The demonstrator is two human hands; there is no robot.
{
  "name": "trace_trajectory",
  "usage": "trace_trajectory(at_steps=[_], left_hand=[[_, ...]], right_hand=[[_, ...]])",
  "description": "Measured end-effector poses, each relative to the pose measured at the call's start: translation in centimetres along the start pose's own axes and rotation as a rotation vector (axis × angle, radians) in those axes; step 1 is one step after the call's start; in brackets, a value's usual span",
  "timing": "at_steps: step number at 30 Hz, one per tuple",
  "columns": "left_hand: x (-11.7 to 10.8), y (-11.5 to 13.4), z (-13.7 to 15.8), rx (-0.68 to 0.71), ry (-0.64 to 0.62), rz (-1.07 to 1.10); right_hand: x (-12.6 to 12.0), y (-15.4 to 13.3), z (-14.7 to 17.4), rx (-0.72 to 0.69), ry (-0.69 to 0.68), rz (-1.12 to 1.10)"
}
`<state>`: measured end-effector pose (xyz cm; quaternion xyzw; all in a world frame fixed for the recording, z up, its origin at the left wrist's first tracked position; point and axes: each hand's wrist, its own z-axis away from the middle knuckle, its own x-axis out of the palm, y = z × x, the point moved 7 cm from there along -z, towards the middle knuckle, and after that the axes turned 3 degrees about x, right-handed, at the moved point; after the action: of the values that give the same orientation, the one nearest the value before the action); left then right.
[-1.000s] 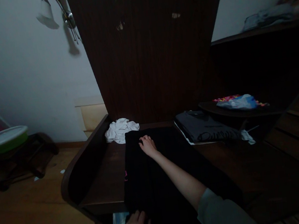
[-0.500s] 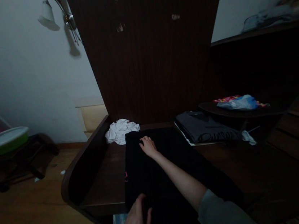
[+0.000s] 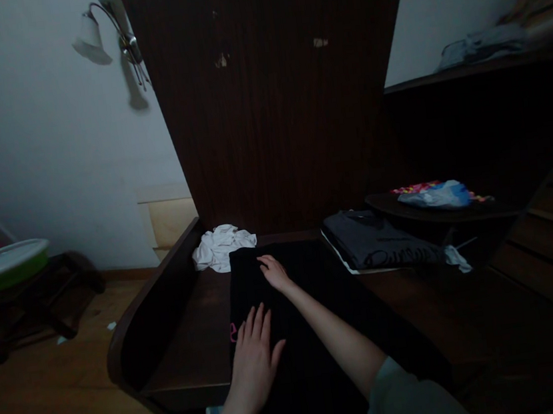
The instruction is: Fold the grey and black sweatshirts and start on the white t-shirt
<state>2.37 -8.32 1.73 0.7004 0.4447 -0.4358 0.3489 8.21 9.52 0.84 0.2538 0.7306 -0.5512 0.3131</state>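
A black garment (image 3: 318, 296) with a small pink print on its left edge lies spread over the dark wooden desk top (image 3: 192, 338). Flat on its left side rests my left hand (image 3: 255, 354), fingers stretched out next to the print. Farther up the cloth, my right hand (image 3: 274, 273) touches the fabric near its far edge, fingers extended and partly spread. Neither hand grips anything. Just beyond the garment's far left corner is a crumpled white cloth (image 3: 223, 246).
To the right lie folded dark grey clothes (image 3: 376, 242). A rounded shelf (image 3: 459, 214) behind them bears a plastic bag (image 3: 436, 195). A raised side panel (image 3: 135, 332) borders the left. A green basin (image 3: 6, 267) sits on a stool on the floor, and a lamp (image 3: 92, 38) hangs on the wall.
My left hand has moved up and forward from the near edge and now lies flat on the garment with fingers straightened. My right hand stays in about the same place.
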Motion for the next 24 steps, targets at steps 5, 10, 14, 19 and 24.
trace_trajectory(at_steps=[5,10,14,19,24], left_hand=[[2.2,-0.4,0.6,-0.042,-0.134,-0.113],[0.2,-0.3,-0.8,-0.059,-0.329,-0.096],[-0.8,-2.6,-5.7,-0.099,-0.451,-0.065],[0.8,-6.9,-12.4,-0.26,-0.34,-0.115],[2.8,-8.1,-13.4,-0.284,-0.168,-0.159]], right_hand=[[0.3,-0.5,0.6,-0.019,-0.015,0.121],[0.6,-1.3,1.3,-0.024,0.013,0.307],[0.8,-1.2,1.3,-0.006,-0.014,0.337],[0.8,-0.9,1.0,-0.032,-0.013,0.292],[0.8,-0.7,0.8,-0.028,0.014,0.2]])
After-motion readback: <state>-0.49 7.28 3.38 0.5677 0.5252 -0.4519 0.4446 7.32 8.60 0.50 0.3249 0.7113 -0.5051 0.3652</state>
